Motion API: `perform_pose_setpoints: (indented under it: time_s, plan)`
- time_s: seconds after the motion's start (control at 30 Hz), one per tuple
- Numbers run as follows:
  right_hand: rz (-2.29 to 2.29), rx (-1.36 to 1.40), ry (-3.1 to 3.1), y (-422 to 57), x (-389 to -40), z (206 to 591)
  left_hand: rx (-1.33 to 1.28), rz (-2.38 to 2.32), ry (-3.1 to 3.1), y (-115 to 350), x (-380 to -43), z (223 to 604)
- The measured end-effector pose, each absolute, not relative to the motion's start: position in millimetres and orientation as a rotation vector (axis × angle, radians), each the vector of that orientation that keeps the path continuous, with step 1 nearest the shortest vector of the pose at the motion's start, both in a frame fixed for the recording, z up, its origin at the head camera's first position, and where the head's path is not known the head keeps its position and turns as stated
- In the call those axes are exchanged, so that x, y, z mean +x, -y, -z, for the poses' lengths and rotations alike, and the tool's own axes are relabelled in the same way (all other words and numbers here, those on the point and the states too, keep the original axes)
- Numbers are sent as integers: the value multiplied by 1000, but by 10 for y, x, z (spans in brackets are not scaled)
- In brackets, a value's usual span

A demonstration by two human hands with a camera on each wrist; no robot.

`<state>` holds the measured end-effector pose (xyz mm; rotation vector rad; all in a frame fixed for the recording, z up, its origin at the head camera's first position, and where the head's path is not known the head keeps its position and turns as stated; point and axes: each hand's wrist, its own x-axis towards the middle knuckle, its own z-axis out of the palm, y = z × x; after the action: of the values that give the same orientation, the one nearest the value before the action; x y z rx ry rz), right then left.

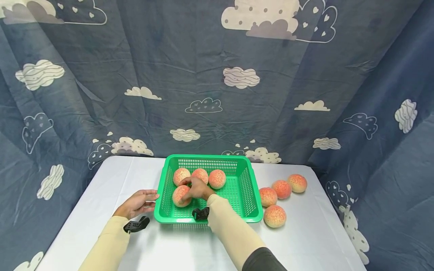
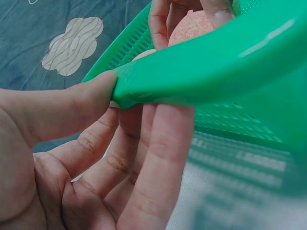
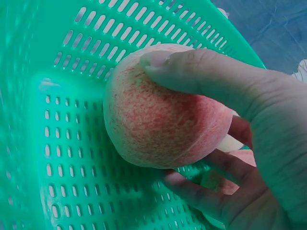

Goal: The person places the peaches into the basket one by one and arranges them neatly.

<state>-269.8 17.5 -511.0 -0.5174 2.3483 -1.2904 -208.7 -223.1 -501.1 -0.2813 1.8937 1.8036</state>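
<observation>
My right hand (image 1: 198,189) grips a peach (image 1: 181,196) inside the green plastic basket (image 1: 253,195), near its left front. In the right wrist view the thumb lies across the top of that peach (image 3: 163,115) and the fingers curl under its far side. Three more peaches sit in a row behind it: one at left (image 1: 181,176), one in the middle (image 1: 200,175) and one at right (image 1: 217,179). My left hand (image 1: 138,203) pinches the basket's left rim (image 2: 158,81), thumb on top and fingers beneath.
Outside the basket, to its right, several peaches lie on the white table (image 1: 305,233); the nearest peach (image 1: 275,216) is close to the basket's front right corner. A dark blue cloth (image 1: 203,86) with cloud prints hangs behind the table and along its sides.
</observation>
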Motion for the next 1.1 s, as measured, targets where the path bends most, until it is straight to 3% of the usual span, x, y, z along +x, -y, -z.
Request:
perform_pose_setpoints:
  time_s: [1.1]
  plan:
    - [1339, -560, -2239, -218, -2697, 5035, -284, -1822, -1870, 2219, -2082, 4994]
